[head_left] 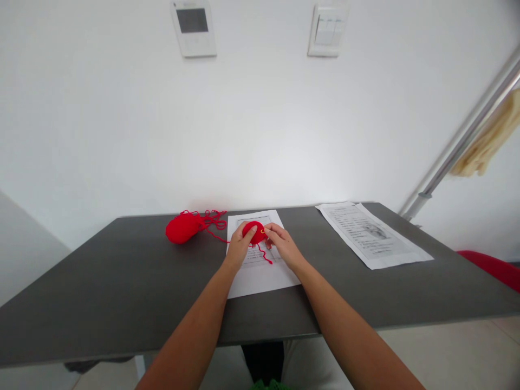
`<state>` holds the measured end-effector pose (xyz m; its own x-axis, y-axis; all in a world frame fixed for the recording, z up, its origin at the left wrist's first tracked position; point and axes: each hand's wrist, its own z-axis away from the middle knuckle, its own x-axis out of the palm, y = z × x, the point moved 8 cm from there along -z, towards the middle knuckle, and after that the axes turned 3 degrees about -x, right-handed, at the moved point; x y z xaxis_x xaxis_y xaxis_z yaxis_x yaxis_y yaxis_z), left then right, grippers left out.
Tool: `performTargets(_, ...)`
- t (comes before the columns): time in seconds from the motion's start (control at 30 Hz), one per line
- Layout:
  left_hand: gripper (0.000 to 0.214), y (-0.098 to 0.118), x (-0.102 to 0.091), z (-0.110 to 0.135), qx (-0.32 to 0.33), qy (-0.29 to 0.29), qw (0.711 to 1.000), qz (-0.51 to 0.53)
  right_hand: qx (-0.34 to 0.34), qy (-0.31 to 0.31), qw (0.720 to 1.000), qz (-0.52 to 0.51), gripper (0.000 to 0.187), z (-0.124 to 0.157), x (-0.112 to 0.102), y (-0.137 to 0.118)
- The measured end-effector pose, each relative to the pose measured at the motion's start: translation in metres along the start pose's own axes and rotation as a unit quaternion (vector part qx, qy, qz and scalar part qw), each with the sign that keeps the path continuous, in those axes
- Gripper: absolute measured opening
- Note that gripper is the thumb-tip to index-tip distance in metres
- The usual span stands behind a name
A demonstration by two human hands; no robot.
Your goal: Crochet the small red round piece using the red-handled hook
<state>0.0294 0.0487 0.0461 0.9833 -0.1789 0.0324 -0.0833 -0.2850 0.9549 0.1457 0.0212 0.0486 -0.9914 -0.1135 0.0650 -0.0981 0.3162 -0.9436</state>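
Note:
A small round piece of red crochet (254,232) is held between my two hands, above a printed sheet. My left hand (239,241) grips its left side, thumb on top. At its right edge, my right hand (280,241) pinches with thumb and fingertips, beside a small yellow loop (262,231) that looks like a stitch marker. A short red yarn tail (265,254) dangles below the piece. Another strand runs left to a red ball of yarn (182,227), whose loose loops lie near the wall. My fingers partly cover the crochet.
Under my hands lies the printed sheet (252,283). More printed papers (376,238) rest on the right of the dark table (122,292). A white wall rises behind the table. A metal pole (455,157) and a red chair-like edge (493,269) are at the right.

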Motion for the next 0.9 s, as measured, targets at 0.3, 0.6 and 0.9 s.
performTargets(0.3,0.022,0.0033,0.0012,0.0004,0.015,-0.005,1.0,-0.005,-0.002,0.006,1.0,0.005,0.016,-0.0005,-0.0009,-0.0012)
performTargets(0.6,0.019,0.0061,0.0023,0.002,0.02,-0.009,0.999,-0.025,0.001,0.017,1.0,0.013,0.017,0.0009,-0.0022,-0.004)
performTargets(0.9,0.018,0.0042,0.0027,0.0021,0.024,-0.01,0.999,-0.025,-0.006,0.015,1.0,0.014,0.016,0.0006,-0.0025,-0.0047)
